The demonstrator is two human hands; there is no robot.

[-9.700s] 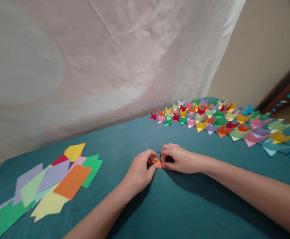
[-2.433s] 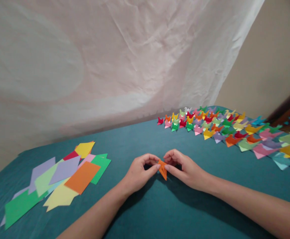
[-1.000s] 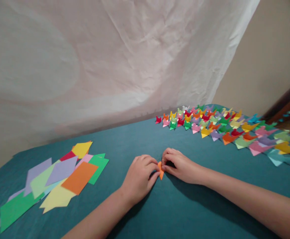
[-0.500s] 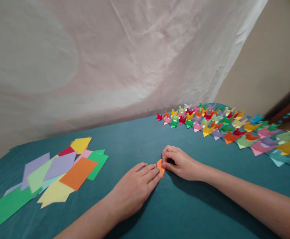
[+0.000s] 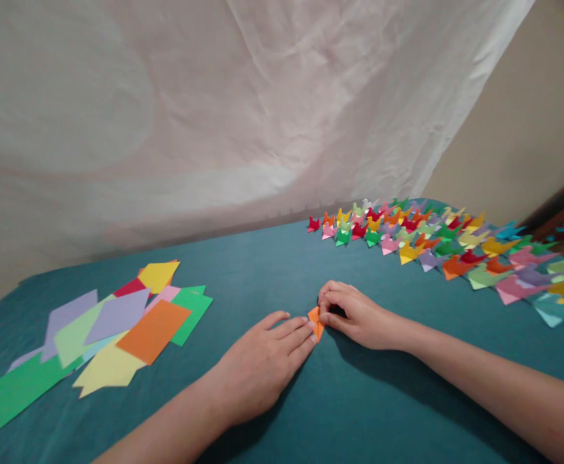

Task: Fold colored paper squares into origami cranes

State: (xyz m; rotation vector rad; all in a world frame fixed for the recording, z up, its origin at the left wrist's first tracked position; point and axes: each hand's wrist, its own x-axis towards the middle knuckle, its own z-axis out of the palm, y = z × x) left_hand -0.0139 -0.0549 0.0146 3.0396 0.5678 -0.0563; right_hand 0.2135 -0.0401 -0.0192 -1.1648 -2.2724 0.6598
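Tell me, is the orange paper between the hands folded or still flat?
Folded: the orange paper is a small creased wedge, pinched by the right hand, left hand fingertips touching it.

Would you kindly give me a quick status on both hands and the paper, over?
Left hand flat on the cloth, fingertips at the orange paper. Right hand pinching that paper. Nothing between the hands; loose sheets lie off left, folded figures off right.

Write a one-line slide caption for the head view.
Two bare hands, left hand flat and right hand pinching, press a small folded orange paper piece onto teal cloth.
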